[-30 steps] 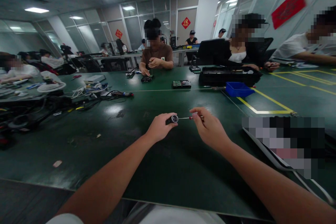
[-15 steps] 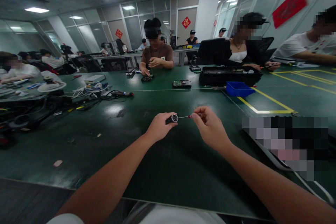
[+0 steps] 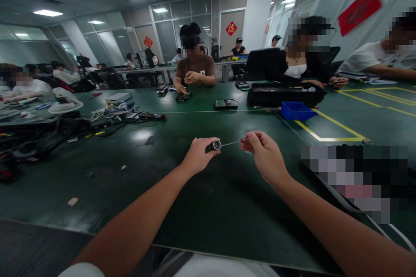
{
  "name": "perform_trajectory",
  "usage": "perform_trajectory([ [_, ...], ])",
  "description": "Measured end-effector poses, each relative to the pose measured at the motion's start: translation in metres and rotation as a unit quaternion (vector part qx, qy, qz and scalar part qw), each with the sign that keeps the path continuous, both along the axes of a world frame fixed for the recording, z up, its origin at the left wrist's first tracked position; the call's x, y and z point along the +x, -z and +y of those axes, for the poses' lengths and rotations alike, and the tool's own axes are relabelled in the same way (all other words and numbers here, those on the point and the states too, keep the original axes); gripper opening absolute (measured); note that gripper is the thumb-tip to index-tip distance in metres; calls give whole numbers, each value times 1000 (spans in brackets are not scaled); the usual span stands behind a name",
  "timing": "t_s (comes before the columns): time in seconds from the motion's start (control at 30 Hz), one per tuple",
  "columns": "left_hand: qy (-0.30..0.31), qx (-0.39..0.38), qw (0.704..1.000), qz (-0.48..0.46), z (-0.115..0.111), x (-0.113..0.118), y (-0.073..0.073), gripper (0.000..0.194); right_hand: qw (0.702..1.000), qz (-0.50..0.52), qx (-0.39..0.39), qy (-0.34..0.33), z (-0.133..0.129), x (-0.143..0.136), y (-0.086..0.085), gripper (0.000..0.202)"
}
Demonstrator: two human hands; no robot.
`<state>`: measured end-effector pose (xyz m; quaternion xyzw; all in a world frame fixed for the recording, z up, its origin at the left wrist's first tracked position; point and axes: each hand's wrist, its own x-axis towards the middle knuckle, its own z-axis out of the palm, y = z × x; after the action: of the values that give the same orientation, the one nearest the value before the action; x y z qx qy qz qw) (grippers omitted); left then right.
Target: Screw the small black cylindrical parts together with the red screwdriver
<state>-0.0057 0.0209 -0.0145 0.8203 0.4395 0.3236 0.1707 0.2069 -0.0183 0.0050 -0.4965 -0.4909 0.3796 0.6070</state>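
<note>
My left hand (image 3: 199, 156) is closed around a small dark cylindrical part (image 3: 216, 145) with a pale ring at its round end; its exact kind is not clear. In my right hand (image 3: 262, 151) is a screwdriver (image 3: 230, 143), its handle mostly covered by my fingers. The thin metal shaft lies almost level and points left, its tip at the side of the cylindrical part. Both hands are held above the green table (image 3: 201, 207).
A blue bin (image 3: 297, 111) and a long black tray (image 3: 286, 95) stand at the back right. Circuit-board devices (image 3: 225, 104) lie ahead. Cables (image 3: 107, 127) and parts crowd the left. A blurred-out flat object (image 3: 354, 177) lies at right. Co-workers sit across the table.
My right hand has turned and its fingers have shifted on the screwdriver handle, covering its red end. My left hand and the cylindrical part have hardly moved.
</note>
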Motion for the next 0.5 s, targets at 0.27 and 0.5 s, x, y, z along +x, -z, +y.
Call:
perform_trajectory([
  [0.27, 10, -18, 1000, -5, -4, 2, -2, 37, 988, -144, 44, 20, -10, -3, -10, 25],
  [0.5, -1, -27, 1000, 0, -6, 2, -5, 37, 973, -220, 59, 38, -13, -2, -11, 27],
])
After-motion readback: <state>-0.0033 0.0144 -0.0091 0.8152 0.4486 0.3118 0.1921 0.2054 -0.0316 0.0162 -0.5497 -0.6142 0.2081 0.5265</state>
